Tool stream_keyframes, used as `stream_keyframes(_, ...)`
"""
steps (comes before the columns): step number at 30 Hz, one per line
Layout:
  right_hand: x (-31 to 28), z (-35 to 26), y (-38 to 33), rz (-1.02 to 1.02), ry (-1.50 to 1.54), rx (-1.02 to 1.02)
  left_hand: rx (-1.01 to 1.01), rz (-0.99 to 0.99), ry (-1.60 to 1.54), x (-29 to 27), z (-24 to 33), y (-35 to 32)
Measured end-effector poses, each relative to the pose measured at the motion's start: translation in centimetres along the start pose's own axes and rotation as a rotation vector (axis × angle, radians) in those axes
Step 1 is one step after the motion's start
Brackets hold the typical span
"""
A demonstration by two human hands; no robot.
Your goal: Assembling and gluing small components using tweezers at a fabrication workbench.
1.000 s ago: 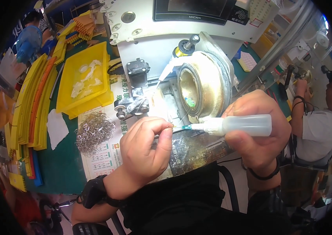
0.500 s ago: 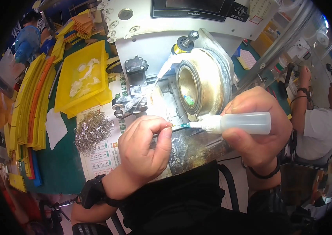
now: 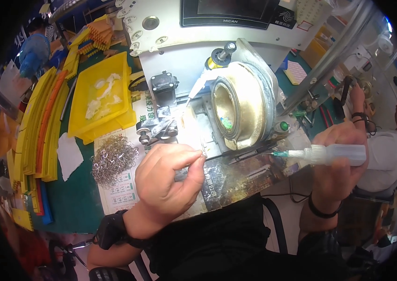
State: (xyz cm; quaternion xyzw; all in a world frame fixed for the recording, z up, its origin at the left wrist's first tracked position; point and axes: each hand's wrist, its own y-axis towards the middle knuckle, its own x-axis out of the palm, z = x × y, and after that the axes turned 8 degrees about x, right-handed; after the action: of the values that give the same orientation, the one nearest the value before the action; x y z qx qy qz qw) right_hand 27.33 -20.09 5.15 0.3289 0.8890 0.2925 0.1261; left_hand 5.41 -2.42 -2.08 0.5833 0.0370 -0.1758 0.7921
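My left hand (image 3: 170, 180) is pinched, thumb against forefinger, in front of the machine's brightly lit work area. Something tiny and thin sits at its fingertips, too small to name. To the right, my right hand (image 3: 341, 159) is wrapped around a translucent squeeze bottle (image 3: 351, 153) with a white neck and a fine needle tip on a green hub. The bottle lies level, its needle pointing left, well apart from my left hand. Between and beyond the hands stands a brass-coloured ring-shaped wheel (image 3: 250, 105) on the machine. A white pointed nozzle (image 3: 197, 86) slants down beside it.
Left of my hand a tangled heap of small metal wire pieces (image 3: 114, 161) lies on printed paper. Behind it is a yellow tray (image 3: 79, 129) with white scraps. Long yellow strips (image 3: 27, 136) line the far left. At the right another person (image 3: 388, 154) sits close to my right arm.
My right hand has drawn the bottle to the right, taking its needle away from my left fingertips. My left hand stays pinched in nearly the same place.
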Motion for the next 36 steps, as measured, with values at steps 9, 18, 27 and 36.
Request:
stream_keyframes(9,-9.5,3.9,2.2,0.122,0.029,0.107,-0.064,-0.076,0.013,-0.2,0.4,-0.4)
stream_keyframes(18,-20.2,2.5,14.3,0.548,-0.292,0.048,-0.147,-0.085,0.023,0.2,0.8,-0.9)
stream_keyframes(27,-20.9,4.5,19.3,0.479,-0.921,0.038,-0.106,-0.071,0.032,0.2,0.4,-0.9)
stream_keyframes(36,-20.0,7.1,19.6,0.368,-0.885,0.119,-0.093,-0.022,-0.002,0.4,-0.1,-0.8)
